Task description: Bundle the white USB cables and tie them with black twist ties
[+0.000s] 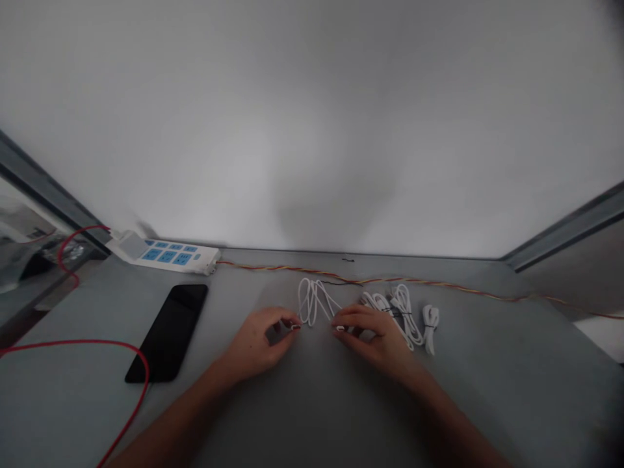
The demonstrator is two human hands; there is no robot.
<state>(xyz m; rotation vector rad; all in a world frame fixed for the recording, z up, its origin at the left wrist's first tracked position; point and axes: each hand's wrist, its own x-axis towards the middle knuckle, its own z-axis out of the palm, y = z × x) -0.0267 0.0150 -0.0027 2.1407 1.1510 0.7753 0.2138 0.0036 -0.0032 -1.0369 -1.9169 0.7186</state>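
A thin white charging cable (308,302) lies in loose loops on the grey table, between my two hands. My left hand (260,338) pinches one of its end connectors between thumb and fingertips. At the other side, my right hand (370,335) pinches the other end, a small white plug, in the same way. Just beyond my right hand are several bundled white cables (407,312), some with dark ties around them. One more bundled white cable (429,327) sits a little apart at the right.
A black smartphone (170,333) lies at the left, with a red cable (141,354) crossing its lower end. Behind it stands a white power strip (170,255) with blue sockets and a plugged-in adapter (132,246). A twisted red-yellow wire (424,281) runs along the white back panel.
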